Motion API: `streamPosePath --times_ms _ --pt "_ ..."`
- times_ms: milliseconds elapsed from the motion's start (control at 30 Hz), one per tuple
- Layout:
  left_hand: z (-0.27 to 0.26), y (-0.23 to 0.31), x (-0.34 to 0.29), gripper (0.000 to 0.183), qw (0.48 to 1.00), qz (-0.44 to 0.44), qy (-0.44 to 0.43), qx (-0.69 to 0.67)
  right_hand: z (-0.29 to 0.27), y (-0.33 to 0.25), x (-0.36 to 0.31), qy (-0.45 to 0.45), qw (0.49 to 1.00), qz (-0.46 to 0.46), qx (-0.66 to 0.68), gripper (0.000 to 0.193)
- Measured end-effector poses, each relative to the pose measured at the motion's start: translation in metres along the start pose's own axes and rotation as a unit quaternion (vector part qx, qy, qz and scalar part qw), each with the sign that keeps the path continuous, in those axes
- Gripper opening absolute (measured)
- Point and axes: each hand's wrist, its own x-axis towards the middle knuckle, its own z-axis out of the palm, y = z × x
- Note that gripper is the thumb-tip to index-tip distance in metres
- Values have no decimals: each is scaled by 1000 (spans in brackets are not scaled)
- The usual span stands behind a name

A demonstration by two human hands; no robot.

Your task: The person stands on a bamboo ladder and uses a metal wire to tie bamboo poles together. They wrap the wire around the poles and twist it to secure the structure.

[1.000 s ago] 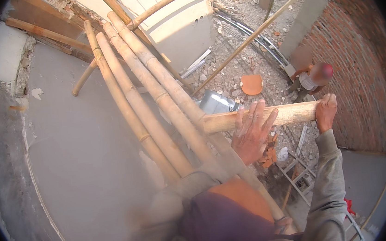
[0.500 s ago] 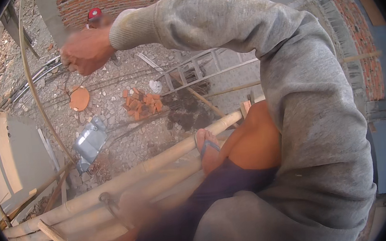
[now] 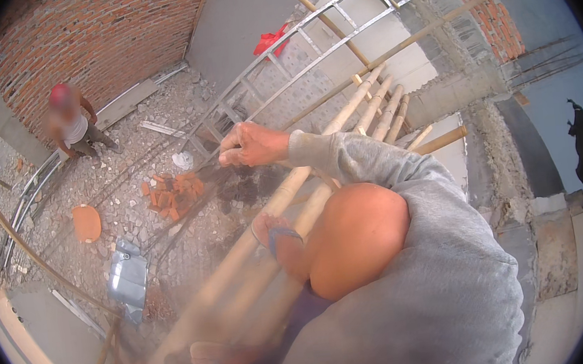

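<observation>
My right hand [image 3: 253, 145], at the end of a grey sleeve, reaches out above the bamboo poles [image 3: 285, 191] and my bent knee. Its fingers are curled together; whatever they may hold is hidden or too small to make out. Nearest below it is my foot in a flip-flop [image 3: 281, 238], resting on the poles. Another foot in a flip-flop [image 3: 217, 361] shows blurred at the lower edge. My left hand does not show.
Far below, a person in a red cap [image 3: 75, 122] stands on rubble beside a brick wall [image 3: 102, 39]. A metal ladder [image 3: 306, 40] leans across the back. Broken orange tiles [image 3: 173, 193], an orange disc [image 3: 87, 223] and a grey plastic-looking container [image 3: 128, 278] lie on the ground.
My right hand has come back from the far left toward my knee, and the arm is lower. The view has turned rightward, showing more of the ladder, the poles and the person.
</observation>
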Motion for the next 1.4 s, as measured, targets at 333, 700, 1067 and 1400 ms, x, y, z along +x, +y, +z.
streamPosePath --times_ms 333,700,1067,1400 --pt "-17 13 -2 64 998 39 -4 40 106 53 -84 -3 937 245 248 24" --pt "-43 40 -25 62 997 -40 60 25 55 94 -81 -17 939 282 194 22" --pt "-175 -1 -22 44 971 102 113 -186 -93 236 -130 282 876 353 -165 29" --pt "-468 325 -190 41 783 527 216 -251 -94 307 -280 420 815 357 179 30"
